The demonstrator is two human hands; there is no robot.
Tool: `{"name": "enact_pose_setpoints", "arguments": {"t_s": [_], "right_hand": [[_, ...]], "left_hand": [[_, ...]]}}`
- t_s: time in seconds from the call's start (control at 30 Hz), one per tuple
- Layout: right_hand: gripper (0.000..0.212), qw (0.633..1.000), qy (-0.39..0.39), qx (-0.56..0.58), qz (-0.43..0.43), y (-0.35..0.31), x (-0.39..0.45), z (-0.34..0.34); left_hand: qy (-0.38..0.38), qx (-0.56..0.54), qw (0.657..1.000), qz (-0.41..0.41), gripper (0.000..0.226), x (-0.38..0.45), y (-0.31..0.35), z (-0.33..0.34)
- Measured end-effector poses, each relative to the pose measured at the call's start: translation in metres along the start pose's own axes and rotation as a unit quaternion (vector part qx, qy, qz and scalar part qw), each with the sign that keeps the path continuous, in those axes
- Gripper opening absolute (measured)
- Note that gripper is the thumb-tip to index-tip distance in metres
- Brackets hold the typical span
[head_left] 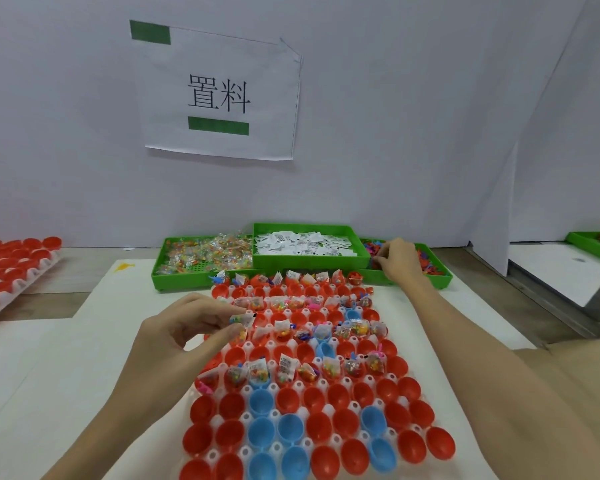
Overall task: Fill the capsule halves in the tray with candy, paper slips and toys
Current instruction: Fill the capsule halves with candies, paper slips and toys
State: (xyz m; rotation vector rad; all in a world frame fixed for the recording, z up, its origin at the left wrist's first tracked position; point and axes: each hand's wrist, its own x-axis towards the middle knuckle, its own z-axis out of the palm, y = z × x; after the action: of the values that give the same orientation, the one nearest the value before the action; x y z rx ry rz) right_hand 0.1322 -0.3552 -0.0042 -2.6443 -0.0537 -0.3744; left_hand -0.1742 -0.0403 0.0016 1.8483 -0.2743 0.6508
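- The left hand (187,336) pinches a small clear candy packet (242,319) between thumb and fingertips, held over the left side of the tray (293,344).
- The right hand (397,259) reaches into the far-right green bin of toys (430,263), fingers curled among the pieces — what it grips, I cannot tell.
- To do it well, lower the packet straight into an empty red capsule half (236,355) — crinkly film may snag on neighbours.
- Paper slips (305,242) lie flat in the middle bin; glossy red and blue cups in the near rows sit unfilled.
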Motion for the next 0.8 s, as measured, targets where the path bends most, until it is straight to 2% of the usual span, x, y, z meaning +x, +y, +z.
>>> {"name": "enact_pose_setpoints", "arguments": {"t_s": [0.23,0.47,0.53,0.63,0.8], "right_hand": [[0.013,0.99,0.072,0.123,0.01,0.008,-0.01,0.006],[0.017,0.935,0.127,0.322,0.071,0.001,-0.03,-0.009],[0.017,0.916,0.115,0.38,0.056,-0.01,-0.045,-0.018],[0.016,0.889,0.051,0.456,-0.008,-0.026,-0.082,-0.037],[0.014,0.891,-0.054,0.44,-0.096,-0.042,-0.153,-0.07]], "left_hand": [[-0.001,-0.002,1.0,-0.002,0.023,-0.001,0.002,0.001],[0.007,-0.005,1.0,-0.015,0.022,-0.001,0.005,0.001],[0.008,-0.009,1.0,-0.017,0.024,-0.001,0.006,0.001],[-0.005,-0.01,1.0,-0.015,0.025,-0.002,0.008,0.003],[-0.02,-0.008,1.0,-0.006,0.025,-0.006,0.014,0.009]]}}
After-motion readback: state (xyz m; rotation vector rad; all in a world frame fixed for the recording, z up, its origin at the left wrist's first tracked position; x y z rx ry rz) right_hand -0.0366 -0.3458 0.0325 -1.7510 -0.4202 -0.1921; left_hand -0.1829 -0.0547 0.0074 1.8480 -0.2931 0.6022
